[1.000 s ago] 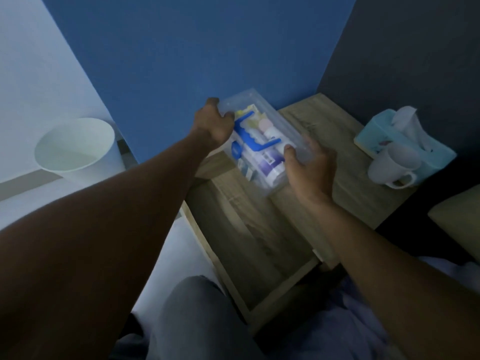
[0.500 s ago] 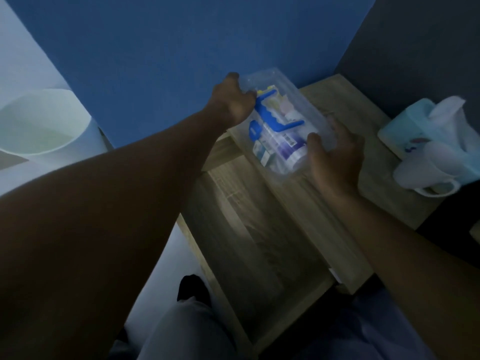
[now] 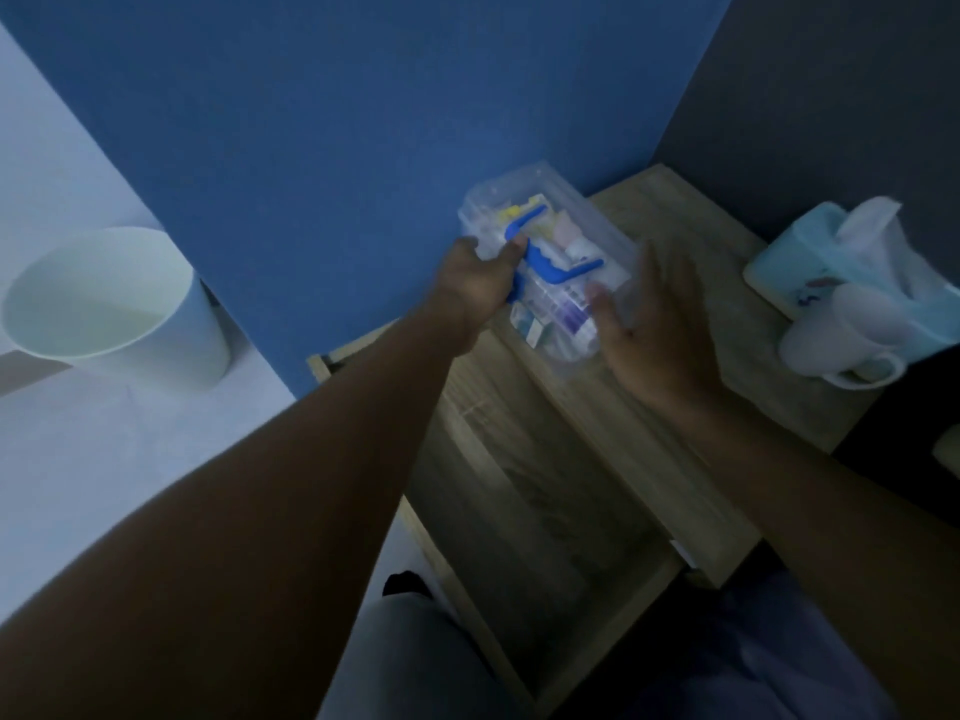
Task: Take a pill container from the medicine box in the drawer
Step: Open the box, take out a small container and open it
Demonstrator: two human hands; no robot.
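A clear plastic medicine box (image 3: 561,220) with a blue handle (image 3: 540,262) sits on the wooden bedside table (image 3: 670,210), against the blue wall. Inside it lie several pill containers (image 3: 569,309), white with purple labels. My left hand (image 3: 480,280) grips the box's left edge by the handle. My right hand (image 3: 657,324) hovers open just to the right of the box, fingers spread and blurred, apart from it. The wooden drawer (image 3: 524,475) below stands pulled out, its inside dim.
A blue tissue box (image 3: 810,252) and a white mug (image 3: 841,345) stand at the table's right end. A white waste bin (image 3: 104,304) sits on the floor at left. My knee (image 3: 415,662) is below the drawer front.
My right hand has let go of the box's right side and opened, moving slightly away. The left hand keeps its grip on the box's left edge.
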